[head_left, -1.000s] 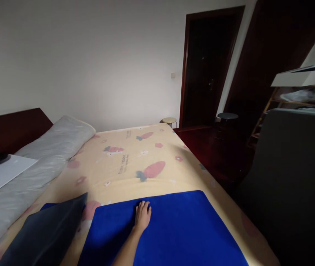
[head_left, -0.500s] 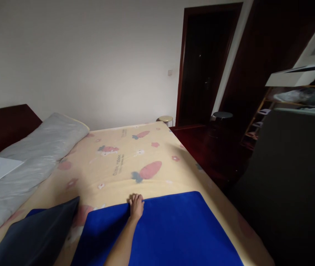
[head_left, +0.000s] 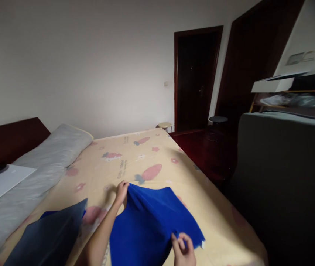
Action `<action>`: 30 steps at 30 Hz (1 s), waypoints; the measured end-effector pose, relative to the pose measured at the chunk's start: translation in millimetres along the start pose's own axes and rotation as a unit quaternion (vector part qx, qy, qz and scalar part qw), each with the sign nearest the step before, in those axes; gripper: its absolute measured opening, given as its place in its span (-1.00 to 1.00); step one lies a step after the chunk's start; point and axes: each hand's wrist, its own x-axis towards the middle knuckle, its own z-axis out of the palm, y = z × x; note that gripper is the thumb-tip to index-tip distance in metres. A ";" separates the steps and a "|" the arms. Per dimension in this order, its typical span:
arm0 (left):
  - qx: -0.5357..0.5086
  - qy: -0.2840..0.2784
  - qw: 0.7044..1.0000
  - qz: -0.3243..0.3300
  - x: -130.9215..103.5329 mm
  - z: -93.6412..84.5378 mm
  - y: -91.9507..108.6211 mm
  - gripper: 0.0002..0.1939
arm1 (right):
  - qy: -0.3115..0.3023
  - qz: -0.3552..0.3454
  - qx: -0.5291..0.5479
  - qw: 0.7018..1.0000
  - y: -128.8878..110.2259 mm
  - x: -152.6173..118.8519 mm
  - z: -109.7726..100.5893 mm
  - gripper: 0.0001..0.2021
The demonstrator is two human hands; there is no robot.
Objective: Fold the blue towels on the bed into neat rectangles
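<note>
A blue cloth (head_left: pixel 146 218) is lifted partly off the bed and hangs in folds between my two hands. My left hand (head_left: pixel 122 191) pinches its far edge near the upper left corner. Lower down and to the right, my right hand (head_left: pixel 183 249) grips a bunched bit of the same cloth between thumb and fingers. A small white tag (head_left: pixel 203 244) shows at the cloth's right corner. To the left lies a dark grey-blue cloth (head_left: pixel 49 234), with a bit of bright blue showing at its edge.
The bed (head_left: pixel 146 155) has a yellow carrot-print sheet. A grey pillow (head_left: pixel 54 147) and a white board-like item (head_left: pixel 4 184) with a dark object on it lie at the left. A grey-covered bulky piece (head_left: pixel 284 166) stands right; stools (head_left: pixel 218 119) stand near the door (head_left: pixel 196 85).
The blue cloth, flat on the bed before, is now raised and creased. My left hand has moved slightly left with its edge. My right hand has come into view holding the cloth.
</note>
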 end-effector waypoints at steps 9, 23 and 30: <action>-0.352 -0.030 0.936 -0.012 -66.0 -149.6 72.6 -0.68 | -0.046 -0.159 0.055 0.985 -178.9 76.1 -1.9 -0.53; -0.333 0.058 0.941 0.003 -187.9 -188.1 66.3 -0.75 | -0.255 -0.241 -0.061 0.934 -227.2 80.8 -31.8 -0.58; -0.343 0.050 0.937 -0.054 -170.5 -151.4 21.9 -0.66 | -0.253 -0.212 -0.097 0.939 -175.7 105.8 -18.4 -0.47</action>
